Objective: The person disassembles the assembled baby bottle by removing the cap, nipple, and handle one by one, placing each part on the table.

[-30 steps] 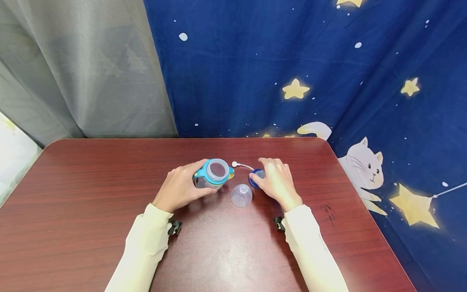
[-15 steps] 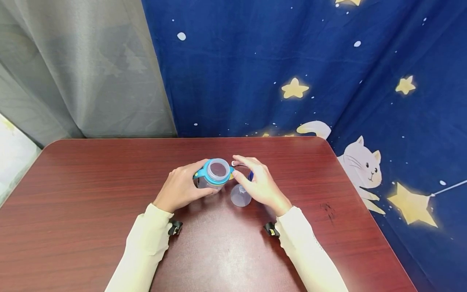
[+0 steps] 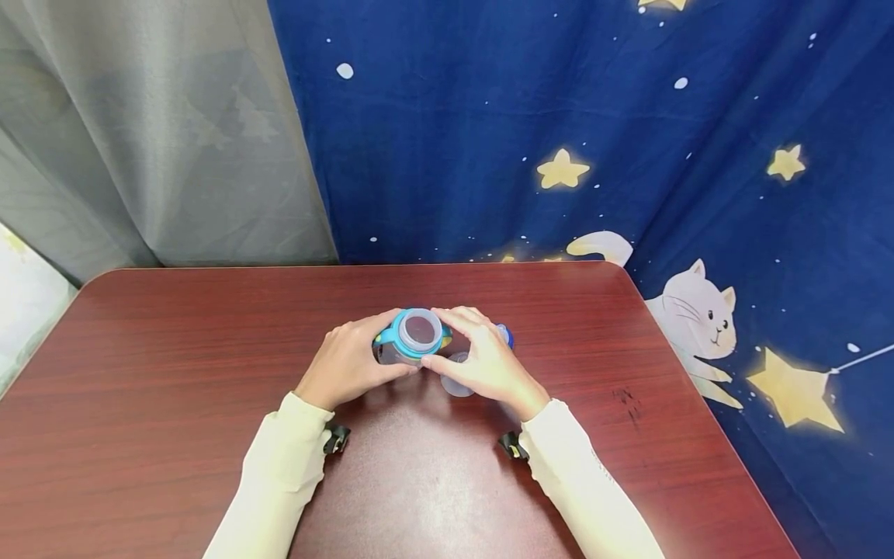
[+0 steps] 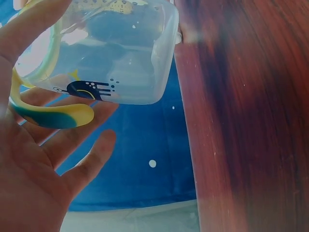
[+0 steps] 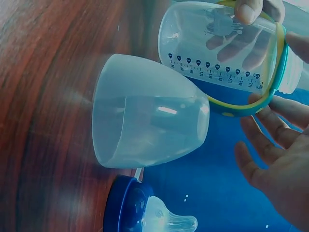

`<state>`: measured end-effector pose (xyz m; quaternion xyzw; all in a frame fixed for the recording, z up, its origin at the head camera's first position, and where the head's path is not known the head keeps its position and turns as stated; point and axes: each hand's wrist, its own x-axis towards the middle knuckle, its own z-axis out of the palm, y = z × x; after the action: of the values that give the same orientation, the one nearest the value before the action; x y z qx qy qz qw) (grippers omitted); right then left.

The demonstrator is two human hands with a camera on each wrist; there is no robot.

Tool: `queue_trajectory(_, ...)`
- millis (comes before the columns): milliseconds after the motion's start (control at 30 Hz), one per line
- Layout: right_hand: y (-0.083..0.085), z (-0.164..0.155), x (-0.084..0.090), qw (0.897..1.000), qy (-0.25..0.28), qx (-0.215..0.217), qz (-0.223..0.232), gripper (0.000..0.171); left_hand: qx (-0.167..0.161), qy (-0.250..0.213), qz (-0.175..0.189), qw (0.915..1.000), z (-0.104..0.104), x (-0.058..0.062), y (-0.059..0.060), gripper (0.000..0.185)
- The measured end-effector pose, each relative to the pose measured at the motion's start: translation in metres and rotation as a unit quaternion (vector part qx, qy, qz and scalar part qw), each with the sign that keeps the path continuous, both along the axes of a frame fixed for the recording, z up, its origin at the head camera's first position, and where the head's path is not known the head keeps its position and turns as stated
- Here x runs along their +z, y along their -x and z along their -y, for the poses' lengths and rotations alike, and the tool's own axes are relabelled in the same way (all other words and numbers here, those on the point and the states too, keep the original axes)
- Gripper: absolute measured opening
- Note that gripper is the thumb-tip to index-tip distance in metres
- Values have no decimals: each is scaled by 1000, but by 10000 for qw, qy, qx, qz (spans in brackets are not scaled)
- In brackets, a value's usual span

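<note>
A clear baby bottle [image 5: 212, 60] with printed measuring marks stands upright, its open mouth facing up in the head view. Around its neck sits a teal-and-yellow handle ring [image 3: 400, 338]. From the left side, my left hand [image 3: 344, 362] grips the bottle, thumb in front and fingers behind. My right hand [image 3: 487, 359] spans the ring's right side, thumb and fingertips at its edge. Between the bottle and my right palm a translucent dome cap [image 5: 154, 116] stands on the table. A blue screw collar [image 5: 124, 205] with a clear nipple [image 5: 166, 218] is beyond it, partly hidden in the head view.
The reddish-brown wooden table [image 3: 209, 349] carries all these parts. Behind its far edge hang a grey curtain [image 3: 188, 155] and a blue curtain [image 3: 447, 140] with stars and a cat. A dark smudge [image 3: 628, 402] marks the table at right.
My right hand has let go of the blue collar and moved left to the bottle's handle ring. The left hand keeps its grip, with the bottle shifted very slightly.
</note>
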<state>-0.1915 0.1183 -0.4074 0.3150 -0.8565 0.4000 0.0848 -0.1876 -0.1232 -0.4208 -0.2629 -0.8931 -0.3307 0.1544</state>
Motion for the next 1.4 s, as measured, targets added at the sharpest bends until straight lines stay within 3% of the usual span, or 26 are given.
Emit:
queue_trajectory(300,0,0,-3,10000,0,-18,2,71,-123,118,-29,9999,-3,0,0,78)
queue_trajectory(533,2,1,-4,9998,-141,-70,-115,66,-222,91,-64,9997,-3,0,0,75)
queue_trajectory(1400,-3,-1,9,9909,-310,-347,-1263,65,-243,30,-11,9997,-2,-2,2,79)
